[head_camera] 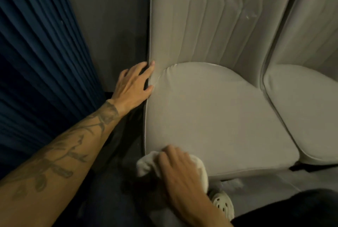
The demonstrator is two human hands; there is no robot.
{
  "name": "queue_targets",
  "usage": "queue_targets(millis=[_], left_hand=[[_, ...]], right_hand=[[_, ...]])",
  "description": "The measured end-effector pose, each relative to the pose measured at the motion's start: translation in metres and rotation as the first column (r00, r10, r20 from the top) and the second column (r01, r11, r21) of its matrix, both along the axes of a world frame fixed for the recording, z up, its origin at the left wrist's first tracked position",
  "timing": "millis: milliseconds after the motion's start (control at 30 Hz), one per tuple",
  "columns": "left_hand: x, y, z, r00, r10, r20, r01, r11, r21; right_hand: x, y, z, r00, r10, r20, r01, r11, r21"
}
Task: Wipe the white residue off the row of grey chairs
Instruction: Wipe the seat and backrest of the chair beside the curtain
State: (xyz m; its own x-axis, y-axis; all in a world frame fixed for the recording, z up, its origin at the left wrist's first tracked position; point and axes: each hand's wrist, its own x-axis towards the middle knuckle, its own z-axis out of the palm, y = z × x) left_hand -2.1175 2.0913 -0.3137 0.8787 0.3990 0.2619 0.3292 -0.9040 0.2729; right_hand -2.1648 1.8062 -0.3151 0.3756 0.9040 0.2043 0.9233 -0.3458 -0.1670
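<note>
At the seat's front-left corner, the right hand [180, 170] presses a soft, limp white cloth [198, 167], fingers [165, 160] bunching it; the left hand [134, 82], fingers spread, braces the padded grey chair [210, 117].

Both arms are bare, with no sleeves, rings or watch showing. The left forearm [60, 151] carries dark tattoo work: a branching, leaf-like design along its length and a denser band at the wrist. Near right, a pale perforated clog [223, 204] covers one foot beside dark trousers [292, 210].
</note>
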Motion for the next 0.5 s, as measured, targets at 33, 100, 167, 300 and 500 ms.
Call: queue_targets(millis=[33, 100, 167, 300, 500], left_hand=[[0.0, -0.002, -0.003, 1.0, 0.009, 0.014, -0.008, 1.0, -0.019], [0.004, -0.007, -0.007, 0.999, 0.021, 0.04, -0.02, 0.999, -0.043], [0.007, -0.011, -0.009, 0.997, 0.033, 0.063, -0.03, 0.998, -0.048], [0.014, -0.018, -0.012, 0.993, 0.082, 0.084, -0.075, 0.994, -0.078], [0.017, -0.033, -0.016, 0.984, 0.15, 0.097, -0.14, 0.984, -0.11]], right_hand=[[0.012, -0.021, -0.001, 0.999, -0.054, -0.004, 0.054, 0.998, 0.009], [0.037, -0.062, 0.001, 0.977, -0.206, -0.053, 0.209, 0.977, 0.051], [0.049, -0.082, 0.001, 0.936, -0.338, -0.098, 0.346, 0.934, 0.086], [0.013, -0.028, -0.005, 0.91, -0.354, -0.214, 0.383, 0.917, 0.113], [0.036, -0.065, -0.009, 0.974, -0.186, -0.128, 0.201, 0.972, 0.118]])
